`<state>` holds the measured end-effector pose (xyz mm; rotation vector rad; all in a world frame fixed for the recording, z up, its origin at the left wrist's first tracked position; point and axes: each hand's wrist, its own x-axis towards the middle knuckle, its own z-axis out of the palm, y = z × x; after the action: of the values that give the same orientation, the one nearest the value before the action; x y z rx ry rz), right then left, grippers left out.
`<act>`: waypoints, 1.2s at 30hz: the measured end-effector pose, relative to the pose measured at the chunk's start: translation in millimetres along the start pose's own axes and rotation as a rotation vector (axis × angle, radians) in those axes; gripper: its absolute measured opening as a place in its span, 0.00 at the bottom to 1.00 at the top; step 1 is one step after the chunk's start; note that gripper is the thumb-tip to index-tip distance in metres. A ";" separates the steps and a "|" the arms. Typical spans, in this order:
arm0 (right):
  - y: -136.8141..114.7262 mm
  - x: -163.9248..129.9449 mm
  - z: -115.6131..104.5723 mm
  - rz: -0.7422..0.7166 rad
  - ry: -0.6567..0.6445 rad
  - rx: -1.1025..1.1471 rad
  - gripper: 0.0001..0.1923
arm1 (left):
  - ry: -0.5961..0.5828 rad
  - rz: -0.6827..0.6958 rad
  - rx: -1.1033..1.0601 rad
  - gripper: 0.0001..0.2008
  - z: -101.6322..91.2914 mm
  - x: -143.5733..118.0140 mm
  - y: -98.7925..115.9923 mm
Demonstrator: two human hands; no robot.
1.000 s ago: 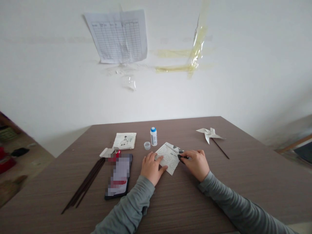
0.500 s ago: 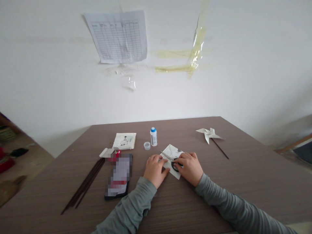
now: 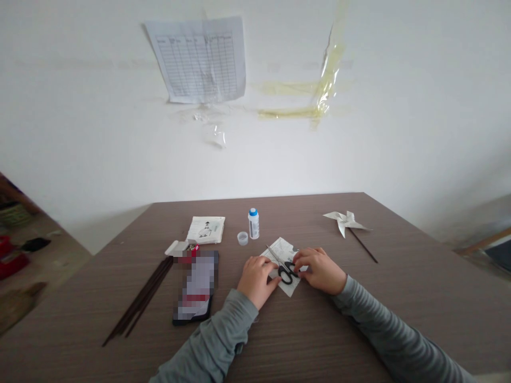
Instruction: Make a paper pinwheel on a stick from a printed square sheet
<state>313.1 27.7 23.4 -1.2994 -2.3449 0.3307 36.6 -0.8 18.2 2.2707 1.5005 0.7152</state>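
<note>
1. The right hand [image 3: 319,270]: grip half curled, fingertips at one handle loop of the scissors [image 3: 285,264]; whether it holds the loop or merely touches it, I cannot tell.
2. The left hand [image 3: 256,279]: grip loosely spread, clasping nothing, on the left edge of the paper [image 3: 284,248], thumb beside the other loop.
3. The scissors lie on the paper between both hands, long axis diagonal: handles near and rightward, tips away and leftward.
4. Beyond the paper, a white bottle [image 3: 254,225] stands upright.

From a distance I observe a white wall [image 3: 279,165] bearing a ruled paper sheet [image 3: 202,66] and strips of yellowed tape [image 3: 287,114], a brown wood-grain table [image 3: 403,308] below it, a pale floor [image 3: 59,258] with a red object [image 3: 11,261] at left, and soft light that leaves the wall's lower right in grey shade.
</note>
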 end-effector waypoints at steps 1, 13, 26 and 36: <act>0.0 0.3 0.6 -0.008 -0.012 0.004 0.20 | -0.006 0.011 -0.006 0.11 -0.4 0.1 0.4; -3.3 2.0 16.6 -0.099 -0.076 0.058 0.13 | -0.091 -0.020 0.052 0.09 -7.5 -0.3 18.2; 28.5 7.6 19.6 0.034 -0.148 0.109 0.31 | 0.087 0.044 0.111 0.14 -23.8 -8.8 7.3; 34.3 11.6 21.4 0.029 -0.207 0.098 0.30 | 0.214 0.062 0.334 0.15 -49.7 -52.4 -27.1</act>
<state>322.9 55.7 -6.3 -1.3078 -2.4454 0.6081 -29.1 -38.5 32.9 2.5616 1.7690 0.7982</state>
